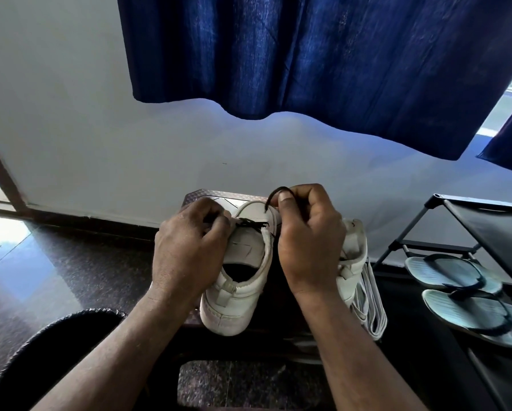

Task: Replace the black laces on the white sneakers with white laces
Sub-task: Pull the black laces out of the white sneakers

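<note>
Two forearms reach in from the bottom edge, and both hands meet at the white sneaker. This sneaker is over a dark counter, with its heel towards the camera and its toe away. The black lace crosses the tongue and rises in a loop at the sneaker's right side. The right hand has its grip closed on this loop, pinched between thumb and forefinger. The left hand holds the sneaker's left edge with curled fingers; I cannot tell whether it pinches the lace too. Just right of the sneaker, partly behind the right hand, is a second sneaker, and the white laces lie beside that one. Further right of the sneaker are a black shoe rack and flip-flops. Above the sneaker hangs a blue curtain.
</note>
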`<state>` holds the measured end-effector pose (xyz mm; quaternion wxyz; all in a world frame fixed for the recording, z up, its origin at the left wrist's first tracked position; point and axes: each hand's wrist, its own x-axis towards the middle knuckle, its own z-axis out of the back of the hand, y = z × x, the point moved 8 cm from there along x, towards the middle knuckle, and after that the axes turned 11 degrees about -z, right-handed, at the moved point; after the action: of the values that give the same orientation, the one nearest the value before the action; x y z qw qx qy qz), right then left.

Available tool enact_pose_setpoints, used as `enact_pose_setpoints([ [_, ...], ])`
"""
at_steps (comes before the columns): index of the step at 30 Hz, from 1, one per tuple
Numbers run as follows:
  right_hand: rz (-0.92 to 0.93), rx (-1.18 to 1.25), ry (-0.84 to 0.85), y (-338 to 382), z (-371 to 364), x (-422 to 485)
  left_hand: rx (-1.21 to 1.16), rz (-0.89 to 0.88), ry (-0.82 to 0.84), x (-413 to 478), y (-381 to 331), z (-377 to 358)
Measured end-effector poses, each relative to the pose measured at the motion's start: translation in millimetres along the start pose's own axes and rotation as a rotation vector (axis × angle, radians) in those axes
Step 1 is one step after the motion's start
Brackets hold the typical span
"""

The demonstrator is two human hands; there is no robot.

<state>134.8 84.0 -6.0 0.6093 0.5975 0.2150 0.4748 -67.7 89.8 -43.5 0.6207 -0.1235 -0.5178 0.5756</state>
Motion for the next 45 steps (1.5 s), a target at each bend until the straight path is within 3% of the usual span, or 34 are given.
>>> enact_pose_setpoints([
  [4,-0.06,0.071,-0.024,-7,6,7,-0.012,-0.172,0.177,9,-11,-10],
  [7,-0.062,0.039,0.04,-9,3,10,0.125,-0.293,0.272,12,-19,-13],
  [14,0.291,-0.361,0.15,7,-19,-9,0.398,-0.366,0.495,4,-39,-20],
  [17,0.373,-0.479,0.223,10,-29,-19,0.416,-0.365,0.517,3,-37,-21],
  [22,0.367,-0.51,0.207,8,-29,-20,0.32,-0.341,0.533,3,-27,-25],
  [26,0.351,-0.535,0.188,6,-30,-20,0.172,-0.357,0.429,7,-24,-24],
  [28,0.355,-0.544,0.18,5,-30,-19,0.061,-0.261,0.342,8,-17,-22],
  [31,0.359,-0.552,0.155,4,-28,-17,-0.61,0.248,0.253,0,4,-29],
  [33,0.363,-0.569,0.146,3,-28,-18,-0.911,0.452,0.15,-4,10,-32],
  [36,0.379,-0.601,0.148,3,-30,-19,-0.931,0.488,0.094,3,17,-28],
  [40,0.391,-0.627,0.155,2,-31,-19,-0.849,0.415,0.173,6,17,-30],
  [45,0.386,-0.62,0.138,4,-31,-19,-1.104,0.531,-0.007,8,24,-27],
])
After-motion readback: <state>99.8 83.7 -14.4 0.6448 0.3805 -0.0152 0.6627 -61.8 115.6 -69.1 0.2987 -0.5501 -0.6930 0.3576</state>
